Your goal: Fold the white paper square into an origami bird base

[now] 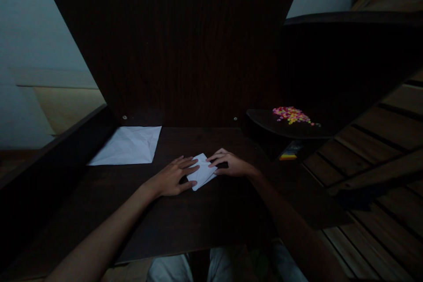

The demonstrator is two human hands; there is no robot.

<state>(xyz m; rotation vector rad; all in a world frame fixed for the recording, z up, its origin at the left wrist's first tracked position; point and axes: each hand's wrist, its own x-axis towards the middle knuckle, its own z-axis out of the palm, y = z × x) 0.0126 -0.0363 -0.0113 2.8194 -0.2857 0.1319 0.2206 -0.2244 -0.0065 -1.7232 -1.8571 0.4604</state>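
Observation:
A small folded piece of white paper (202, 171) lies on the dark wooden desk (205, 216), between both hands. My left hand (173, 177) rests flat with its fingers stretched out, fingertips pressing on the paper's left side. My right hand (229, 164) lies on the paper's right edge, its fingers curled down and pressing the fold. Neither hand lifts the paper off the desk.
A larger creased white sheet (127, 145) lies at the desk's back left. A dark round tray (264, 121) with a heap of small colourful beads (291, 114) sits at the right. A dark upright panel (185, 44) closes the back. Wooden floorboards (380, 141) lie to the right.

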